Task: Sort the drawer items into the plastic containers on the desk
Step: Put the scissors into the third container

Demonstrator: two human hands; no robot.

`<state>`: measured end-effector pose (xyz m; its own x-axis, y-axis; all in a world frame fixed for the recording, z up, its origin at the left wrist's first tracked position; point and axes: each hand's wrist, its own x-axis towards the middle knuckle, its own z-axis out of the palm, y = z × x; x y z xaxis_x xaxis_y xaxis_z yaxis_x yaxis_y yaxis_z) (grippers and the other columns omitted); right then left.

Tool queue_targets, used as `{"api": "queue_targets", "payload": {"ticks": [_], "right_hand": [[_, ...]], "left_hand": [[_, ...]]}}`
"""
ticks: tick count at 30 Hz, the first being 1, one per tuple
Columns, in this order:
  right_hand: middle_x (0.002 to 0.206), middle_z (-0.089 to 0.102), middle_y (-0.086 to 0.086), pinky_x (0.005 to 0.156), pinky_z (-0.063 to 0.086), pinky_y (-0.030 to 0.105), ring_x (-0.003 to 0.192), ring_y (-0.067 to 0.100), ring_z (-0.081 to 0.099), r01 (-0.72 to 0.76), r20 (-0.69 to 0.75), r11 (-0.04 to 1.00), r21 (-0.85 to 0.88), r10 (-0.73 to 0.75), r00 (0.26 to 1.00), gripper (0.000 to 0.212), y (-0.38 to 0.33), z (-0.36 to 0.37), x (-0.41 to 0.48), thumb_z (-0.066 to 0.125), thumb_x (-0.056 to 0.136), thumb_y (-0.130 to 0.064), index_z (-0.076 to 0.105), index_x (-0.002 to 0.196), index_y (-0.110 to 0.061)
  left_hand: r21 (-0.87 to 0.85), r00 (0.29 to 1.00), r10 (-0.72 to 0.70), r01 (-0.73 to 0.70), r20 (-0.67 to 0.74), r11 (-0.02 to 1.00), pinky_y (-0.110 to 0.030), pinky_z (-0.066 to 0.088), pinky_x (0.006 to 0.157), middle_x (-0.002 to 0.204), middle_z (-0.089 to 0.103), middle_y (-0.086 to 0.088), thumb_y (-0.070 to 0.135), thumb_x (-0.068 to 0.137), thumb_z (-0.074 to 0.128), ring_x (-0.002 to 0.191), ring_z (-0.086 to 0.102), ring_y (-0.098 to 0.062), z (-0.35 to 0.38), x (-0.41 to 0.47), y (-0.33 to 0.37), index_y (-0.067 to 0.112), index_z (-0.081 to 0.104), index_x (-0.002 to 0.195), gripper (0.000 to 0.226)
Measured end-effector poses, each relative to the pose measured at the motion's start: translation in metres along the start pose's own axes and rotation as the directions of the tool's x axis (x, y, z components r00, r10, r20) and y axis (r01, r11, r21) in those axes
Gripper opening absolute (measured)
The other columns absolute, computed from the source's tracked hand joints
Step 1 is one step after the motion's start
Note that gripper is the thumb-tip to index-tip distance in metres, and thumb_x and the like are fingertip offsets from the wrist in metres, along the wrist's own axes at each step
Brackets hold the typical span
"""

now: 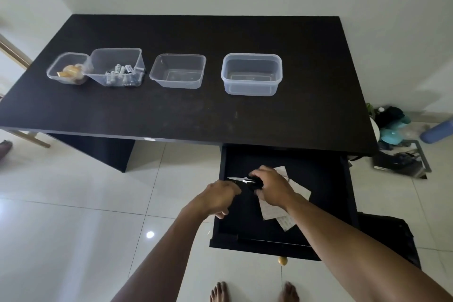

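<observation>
Black-handled scissors [242, 180] are being gripped inside the pulled-out drawer [344, 193], their silver blades pointing left. The dark handles are being covered by the right hand [272, 189], whose grip is wrapped round them, just above white paper slips [273, 209] lying on the drawer floor. The left hand [218, 197] is being held at the blade tips with fingers bent (whether its grip is pinching the blades or only near them cannot be told). On the dark worktop [196, 113], well apart from the drawer, four clear plastic tubs are being kept in a row. The leftmost container [55, 70] is holding yellowish pieces [69, 72], and the second container [115, 56], tilted against it, is holding small grey cylinders [120, 73]. The third container [177, 81] and fourth container [251, 87] are standing upright further right. A yellow knob [282, 260] is being shown on the drawer front, above bare feet [220, 293] on the tiled floor [73, 228].
</observation>
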<state>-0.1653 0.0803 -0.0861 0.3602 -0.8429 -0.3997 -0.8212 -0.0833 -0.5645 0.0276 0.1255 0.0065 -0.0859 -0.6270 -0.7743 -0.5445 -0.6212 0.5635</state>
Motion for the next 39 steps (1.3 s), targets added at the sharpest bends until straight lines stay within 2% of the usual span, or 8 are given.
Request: {"api": "queue_targets", "payload": {"ticks": [4, 8, 15, 20, 27, 31, 35, 39], "right_hand": [[0.140, 0.046, -0.004, 0.105, 0.043, 0.039, 0.131, 0.019, 0.041, 0.033, 0.043, 0.972, -0.234, -0.024, 0.999, 0.065, -0.006, 0.018, 0.021, 0.071, 0.083, -0.023, 0.047, 0.144, -0.023], [0.138, 0.045, -0.002, 0.103, 0.042, 0.041, 0.130, 0.022, 0.042, 0.032, 0.077, 0.912, -0.410, 0.000, 0.997, 0.062, -0.003, 0.027, 0.033, 0.072, 0.083, -0.023, 0.050, 0.140, -0.026], [0.130, 0.047, 0.000, 0.097, 0.047, 0.045, 0.124, 0.026, 0.043, 0.024, 0.110, 0.931, -0.364, 0.018, 0.994, 0.052, -0.010, 0.021, 0.045, 0.073, 0.080, -0.022, 0.059, 0.130, -0.029], [0.111, 0.041, -0.006, 0.092, 0.046, 0.040, 0.107, 0.021, 0.041, 0.022, 0.030, 0.980, -0.199, -0.016, 0.999, 0.043, -0.020, 0.005, 0.031, 0.072, 0.074, -0.038, 0.065, 0.115, -0.027], [0.092, 0.053, -0.004, 0.070, 0.047, 0.030, 0.082, 0.014, 0.054, -0.054, -0.018, 0.989, 0.139, 0.057, 0.998, 0.018, -0.027, -0.017, -0.025, 0.064, 0.081, -0.034, 0.064, 0.085, -0.017], [0.072, 0.062, 0.010, 0.059, 0.047, 0.036, 0.059, 0.018, 0.057, -0.304, 0.112, 0.811, 0.501, 0.288, 0.951, 0.025, -0.031, -0.035, -0.060, 0.056, 0.095, -0.021, 0.068, 0.084, -0.001], [0.087, 0.070, 0.014, 0.063, 0.060, 0.042, 0.068, 0.023, 0.066, -0.381, 0.251, 0.667, 0.640, 0.287, 0.924, 0.016, -0.056, -0.070, -0.088, 0.055, 0.097, -0.010, 0.069, 0.104, -0.002], [0.102, 0.073, 0.019, 0.073, 0.062, 0.046, 0.079, 0.033, 0.075, -0.287, 0.172, 0.651, 0.703, 0.236, 0.957, 0.015, -0.087, -0.101, -0.098, 0.056, 0.099, -0.005, 0.068, 0.107, -0.004]], "left_hand": [[-0.166, 0.995, 0.098, -0.092, 0.031, 0.982, -0.028, 0.040, 0.058, 0.081, 0.054, -0.004, 0.012, 0.091, 0.050, 0.071, 0.050, -0.019, -0.013, 0.002, -0.007, 0.021, 0.069, 0.111, 0.030], [-0.196, 0.985, 0.174, -0.171, -0.003, 0.966, -0.030, 0.043, 0.071, 0.085, 0.060, -0.002, 0.011, 0.089, 0.054, 0.081, 0.055, -0.018, -0.018, 0.008, -0.016, 0.029, 0.071, 0.111, 0.033], [-0.280, 0.972, 0.219, -0.234, -0.084, 0.931, -0.031, 0.047, 0.078, 0.090, 0.062, -0.006, 0.007, 0.092, 0.054, 0.085, 0.058, -0.018, -0.019, 0.012, -0.019, 0.028, 0.059, 0.130, 0.044], [-0.336, 0.967, 0.219, -0.250, -0.129, 0.908, -0.037, 0.050, 0.077, 0.092, 0.062, -0.010, 0.012, 0.092, 0.053, 0.083, 0.059, -0.019, -0.018, 0.003, -0.016, 0.033, 0.054, 0.130, 0.043], [-0.401, 0.973, 0.172, -0.221, -0.156, 0.889, -0.052, 0.052, 0.099, 0.103, 0.071, -0.011, 0.019, 0.078, 0.062, 0.102, 0.066, -0.031, -0.017, -0.025, -0.015, 0.034, 0.053, 0.133, 0.058], [-0.521, 0.981, 0.129, -0.187, -0.146, 0.833, -0.038, 0.050, 0.076, 0.093, 0.065, -0.008, 0.005, 0.093, 0.049, 0.083, 0.061, -0.023, -0.012, -0.057, -0.006, 0.023, 0.055, 0.133, 0.044], [-0.584, 0.973, 0.131, -0.219, -0.190, 0.782, -0.033, 0.049, 0.069, 0.093, 0.065, -0.012, -0.002, 0.099, 0.029, 0.077, 0.062, -0.023, -0.010, -0.088, 0.006, 0.015, 0.056, 0.129, 0.044], [-0.596, 0.952, 0.182, -0.297, -0.246, 0.746, -0.038, 0.055, 0.074, 0.095, 0.067, -0.012, -0.001, 0.101, 0.031, 0.078, 0.067, -0.023, -0.018, -0.112, 0.010, 0.014, 0.056, 0.130, 0.041]]}}
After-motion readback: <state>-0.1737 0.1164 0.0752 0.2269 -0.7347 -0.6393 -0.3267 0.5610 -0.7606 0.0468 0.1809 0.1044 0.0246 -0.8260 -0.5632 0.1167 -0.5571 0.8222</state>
